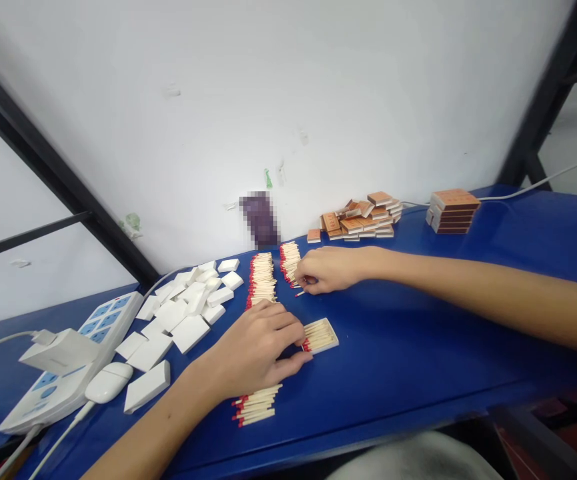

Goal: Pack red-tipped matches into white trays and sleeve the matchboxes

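A shallow open tray (324, 335) is seen just right of the frame's centre on the blue table (418, 360); it is filled with matches laid side by side, red heads turned to the left. To the left of centre a heap of white trays (183, 308) is spread, none of them seen to hold anything. Brown sleeves (363, 217) are piled against the wall in the upper middle, and a neat stack (452, 210) is set apart to their right. The left hand (258, 350) is laid palm down, loosely curled, and the tray's left end is held between its thumb and fingertips. The right hand (325, 270) is closed narrowly, and a loose match (300, 293) is pinched at its fingertips, just beside the near end of the right row (291, 262) of matches. A left row (261, 279) is laid close alongside it, and a small bundle (255, 407) lies beneath the left wrist, near the table's front edge. A power strip (75, 357) with plugs is placed at the lower left, touching the outermost white trays. Bare blue surface is left open across the right half of the table, under the right forearm, as far as the front edge.
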Demonstrator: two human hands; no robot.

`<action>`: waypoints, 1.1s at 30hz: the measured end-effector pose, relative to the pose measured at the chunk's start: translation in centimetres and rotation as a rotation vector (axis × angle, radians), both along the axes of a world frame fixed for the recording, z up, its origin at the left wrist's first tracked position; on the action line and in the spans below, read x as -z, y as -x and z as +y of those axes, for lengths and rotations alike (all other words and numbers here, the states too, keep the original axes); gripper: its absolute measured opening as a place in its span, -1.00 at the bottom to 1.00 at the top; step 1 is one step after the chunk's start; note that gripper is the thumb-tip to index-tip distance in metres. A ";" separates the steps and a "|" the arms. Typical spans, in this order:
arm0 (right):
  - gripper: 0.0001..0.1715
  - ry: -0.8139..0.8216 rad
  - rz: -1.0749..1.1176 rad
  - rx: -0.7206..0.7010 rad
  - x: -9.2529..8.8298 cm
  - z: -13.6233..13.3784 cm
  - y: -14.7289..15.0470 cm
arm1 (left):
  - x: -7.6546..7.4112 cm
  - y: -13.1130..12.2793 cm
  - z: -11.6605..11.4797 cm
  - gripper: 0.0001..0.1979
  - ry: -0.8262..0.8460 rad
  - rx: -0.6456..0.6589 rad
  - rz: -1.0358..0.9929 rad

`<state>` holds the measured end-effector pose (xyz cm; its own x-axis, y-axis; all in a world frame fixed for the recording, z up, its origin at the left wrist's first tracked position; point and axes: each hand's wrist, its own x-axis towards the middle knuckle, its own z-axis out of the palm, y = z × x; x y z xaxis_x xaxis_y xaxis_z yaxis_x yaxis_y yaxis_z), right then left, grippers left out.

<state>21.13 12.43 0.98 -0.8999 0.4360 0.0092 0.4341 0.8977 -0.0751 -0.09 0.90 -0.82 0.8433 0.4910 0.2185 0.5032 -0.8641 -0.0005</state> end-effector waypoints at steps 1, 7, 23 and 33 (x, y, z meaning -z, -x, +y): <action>-0.88 -0.007 0.010 0.005 0.0 0.0 0.0 | 0.0 0.0 0.0 -0.82 0.000 0.002 -0.001; -0.85 -0.016 0.001 0.047 0.0 -0.1 -0.1 | 0.1 0.0 0.0 -0.82 0.010 -0.008 0.011; -0.82 -0.126 0.009 0.089 0.0 0.0 -0.2 | 0.1 0.0 0.0 -0.81 0.019 -0.017 0.013; -0.81 -0.124 -0.017 0.088 0.7 0.3 0.0 | 0.3 0.2 0.1 -0.80 0.021 -0.016 0.022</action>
<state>21.09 12.69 0.28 -0.8585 0.5100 0.0529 0.5122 0.8579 0.0416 -0.30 1.02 -1.15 0.8396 0.5091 0.1895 0.5174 -0.8557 0.0066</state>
